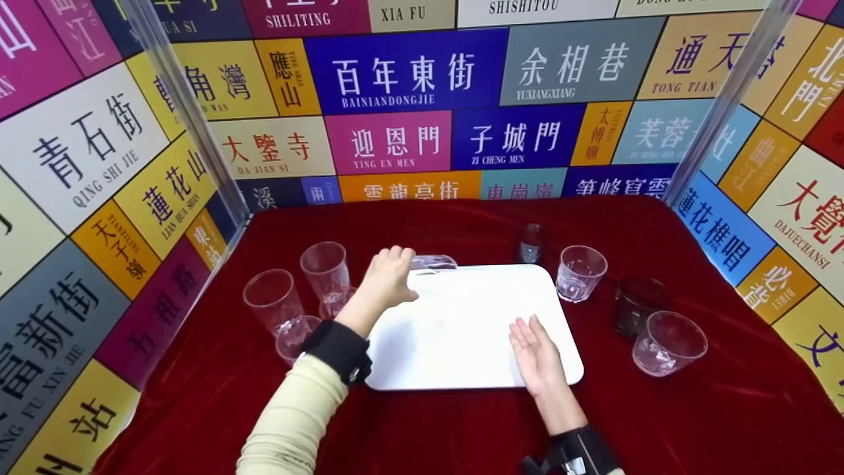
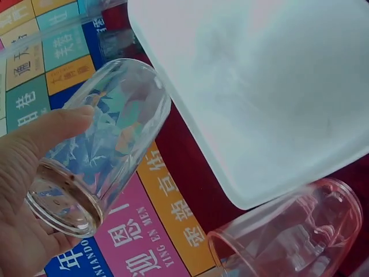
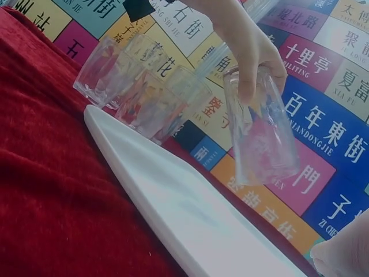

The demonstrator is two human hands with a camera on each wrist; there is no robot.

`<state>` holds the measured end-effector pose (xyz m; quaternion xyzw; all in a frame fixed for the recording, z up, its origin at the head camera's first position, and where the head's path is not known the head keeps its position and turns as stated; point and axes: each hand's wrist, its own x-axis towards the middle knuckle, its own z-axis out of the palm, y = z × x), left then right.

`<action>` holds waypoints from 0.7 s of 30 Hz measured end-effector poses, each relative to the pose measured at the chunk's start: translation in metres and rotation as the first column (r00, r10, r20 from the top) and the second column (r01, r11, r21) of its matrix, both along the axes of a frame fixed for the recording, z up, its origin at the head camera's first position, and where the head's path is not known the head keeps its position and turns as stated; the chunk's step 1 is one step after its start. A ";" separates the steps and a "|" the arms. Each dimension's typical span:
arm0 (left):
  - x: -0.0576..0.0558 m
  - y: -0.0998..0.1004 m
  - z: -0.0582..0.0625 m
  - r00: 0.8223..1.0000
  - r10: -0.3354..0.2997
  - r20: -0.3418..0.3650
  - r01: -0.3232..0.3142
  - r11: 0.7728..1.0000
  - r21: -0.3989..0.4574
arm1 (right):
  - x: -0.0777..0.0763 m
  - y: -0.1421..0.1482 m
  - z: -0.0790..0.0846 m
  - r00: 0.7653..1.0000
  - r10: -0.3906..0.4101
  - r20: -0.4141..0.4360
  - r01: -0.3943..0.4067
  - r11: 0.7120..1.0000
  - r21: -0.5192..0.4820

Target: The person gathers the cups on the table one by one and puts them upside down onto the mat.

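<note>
Beyond the far left edge of the white tray (image 1: 475, 330), my left hand (image 1: 389, 280) holds a clear drinking glass (image 2: 115, 133). Thumb and fingers go round the end with the thick ring, and the other end points away from the palm. In the right wrist view the glass (image 3: 262, 135) hangs below the hand at a slight tilt. My right hand (image 1: 537, 356) is over the tray's front right part, palm showing and fingers extended, holding nothing. Only a bit of the right hand (image 3: 346, 248) shows in its own wrist view.
Left of the tray stand several glasses, among them a tall clear one (image 1: 271, 300) and a pink-tinted one (image 2: 294, 231). On the right are a clear glass (image 1: 581, 274), a dark glass (image 1: 636, 310) and another clear glass (image 1: 669, 346). A small dark glass (image 1: 531, 245) stands behind.
</note>
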<state>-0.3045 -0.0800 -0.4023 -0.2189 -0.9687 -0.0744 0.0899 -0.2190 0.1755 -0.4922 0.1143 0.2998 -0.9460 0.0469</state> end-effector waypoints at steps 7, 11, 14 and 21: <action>-0.010 0.000 -0.001 0.999 0.040 0.027 -0.043 0.991 0.123 | 0.003 0.005 -0.002 1.000 0.002 -0.017 -0.002 1.000 0.030; -0.015 0.001 -0.007 0.997 0.054 0.061 -0.063 0.986 0.151 | 0.006 0.006 -0.004 0.997 -0.011 -0.073 0.022 0.987 0.159; -0.021 0.001 -0.012 0.993 0.082 0.083 -0.095 0.983 0.158 | 0.010 0.009 -0.006 0.991 -0.019 -0.133 0.074 0.901 0.427; -0.034 -0.001 -0.020 0.986 0.138 0.094 -0.152 0.975 0.160 | 0.024 0.025 -0.013 0.968 0.071 -0.239 0.235 0.058 0.970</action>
